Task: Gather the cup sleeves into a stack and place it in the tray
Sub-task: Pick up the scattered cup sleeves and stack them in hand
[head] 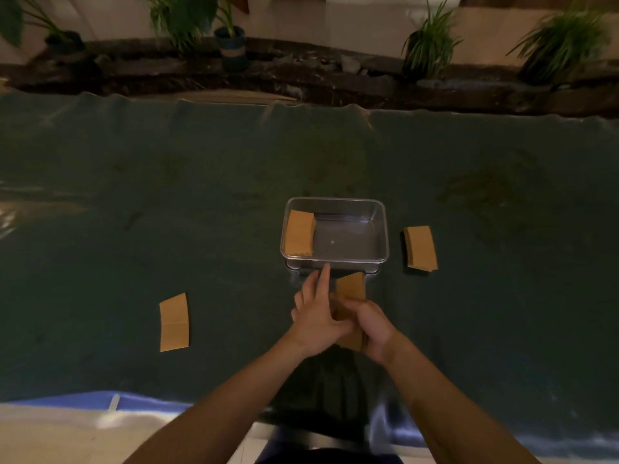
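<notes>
A clear plastic tray (382, 229) sits mid-table on the dark green cloth, with one brown cup sleeve (299, 233) leaning inside its left end. Just in front of the tray, my right hand (373, 328) grips a small bunch of sleeves (351, 286) that sticks up toward the tray. My left hand (316, 313) rests against the same bunch, index finger stretched toward the tray's front wall. A small pile of sleeves (420, 247) lies right of the tray. A single flat sleeve (174, 322) lies to the left.
The green cloth (167, 212) covers the table, its near edge close to my body. Beyond the far edge run a dark ledge and several potted plants (231, 35). Pale floor shows at the lower left.
</notes>
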`<state>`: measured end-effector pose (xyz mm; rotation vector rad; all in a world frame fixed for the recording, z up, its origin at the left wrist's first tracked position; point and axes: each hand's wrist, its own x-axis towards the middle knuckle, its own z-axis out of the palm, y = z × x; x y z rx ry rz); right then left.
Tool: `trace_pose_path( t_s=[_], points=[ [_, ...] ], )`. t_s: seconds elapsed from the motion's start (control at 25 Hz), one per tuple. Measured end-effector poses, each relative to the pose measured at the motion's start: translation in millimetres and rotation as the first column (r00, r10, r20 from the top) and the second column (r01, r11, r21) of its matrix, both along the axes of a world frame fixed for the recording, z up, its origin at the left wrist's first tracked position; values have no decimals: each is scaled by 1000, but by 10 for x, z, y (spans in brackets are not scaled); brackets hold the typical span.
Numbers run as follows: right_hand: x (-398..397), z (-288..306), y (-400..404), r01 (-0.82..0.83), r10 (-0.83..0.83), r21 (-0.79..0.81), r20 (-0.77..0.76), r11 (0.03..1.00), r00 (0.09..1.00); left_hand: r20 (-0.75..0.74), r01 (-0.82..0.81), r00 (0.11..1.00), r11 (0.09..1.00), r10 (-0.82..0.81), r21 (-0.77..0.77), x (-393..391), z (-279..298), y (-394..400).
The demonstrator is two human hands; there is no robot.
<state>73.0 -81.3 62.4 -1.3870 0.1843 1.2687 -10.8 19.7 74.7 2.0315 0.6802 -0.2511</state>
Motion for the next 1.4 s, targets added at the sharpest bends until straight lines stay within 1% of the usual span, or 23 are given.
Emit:
trace_pose_path(
  t_s=[0.04,0.08,0.12,0.16,0.2,0.32,0.4,0.48,0.56,0.68,0.76,0.88,1.04,1.16,1.28,1.32,1.4],
  points=[
    [42,29,-48,-5,5,9,1,1000,1000,31,123,992,992,-123,-7,33,68,44],
    [72,51,-86,-10,10,25,-10,1000,1000,23,262,965,964,-263,38,63,118,72],
    [102,67,-127,-19,20,45,-23,999,1000,-11,381,924,917,-383,116,95,151,72],
    [118,86,-155,-35,38,62,-41,997,998,-49,457,888,867,-457,198,129,168,47],
    [128,108,-182,-53,57,77,-55,996,997,-68,488,870,833,-488,263,169,175,0],
    [175,190,-319,-64,78,142,-99,988,992,-56,490,860,790,-507,369,244,168,-158],
    [259,215,-459,-36,65,170,-169,985,983,-43,483,862,793,-505,371,245,194,-236],
    [353,184,-576,13,21,167,-203,986,979,-11,476,863,804,-505,356,240,237,-311],
    [373,127,-613,22,3,131,-188,991,982,15,481,856,806,-517,346,254,293,-375],
    [344,61,-548,22,-11,94,-121,995,993,4,508,839,785,-545,355,264,307,-361],
    [332,89,-462,21,-8,108,-118,994,993,-8,511,836,775,-548,372,245,285,-270],
    [248,188,-225,3,14,113,-151,994,988,-22,493,851,784,-525,378,155,268,-53],
    [45,224,181,27,-20,78,-83,997,996,7,514,830,769,-558,381,-29,289,284],
    [-115,220,459,13,-6,44,-151,999,988,-8,509,834,763,-552,399,-175,243,593],
    [-244,217,675,58,-41,81,-197,995,980,-45,509,839,752,-542,419,-298,187,873],
    [-302,213,762,62,-44,85,-205,994,978,-53,503,845,758,-531,416,-349,163,961],
    [-415,171,922,51,-43,47,-166,998,985,-56,494,854,773,-517,398,-447,87,1076]
  ],
)
